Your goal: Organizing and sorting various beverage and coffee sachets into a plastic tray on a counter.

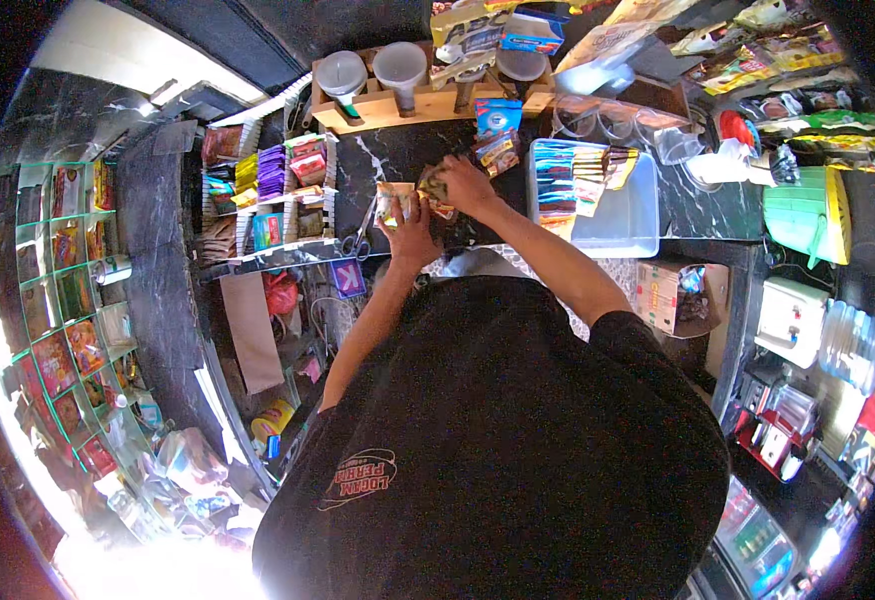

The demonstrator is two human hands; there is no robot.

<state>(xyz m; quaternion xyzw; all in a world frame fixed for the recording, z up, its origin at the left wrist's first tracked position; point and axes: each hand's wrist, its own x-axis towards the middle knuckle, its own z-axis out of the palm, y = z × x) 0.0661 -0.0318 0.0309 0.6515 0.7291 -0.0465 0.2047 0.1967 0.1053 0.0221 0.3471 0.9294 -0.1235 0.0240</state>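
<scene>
My left hand (413, 238) rests with its fingers on a pale printed sachet (395, 196) lying on the black marbled counter (366, 154). Close beside it, my right hand (464, 184) is closed around a small brownish packet (431, 182), partly hidden by the fingers. A pair of scissors (356, 244) lies left of my left hand at the counter's front edge. Beyond my right hand are a blue packet (498, 117) and a brown sachet (497, 154). To the right stands a clear plastic bin (636, 217) with rows of sachets (554, 180).
A compartmented rack (287, 202) of colourful sachets stands at the left. Lidded containers (400, 66) sit in a wooden holder (437, 105) at the back. Hanging packets (752, 67) fill the upper right. An open cardboard box (659, 296) is below the counter at the right.
</scene>
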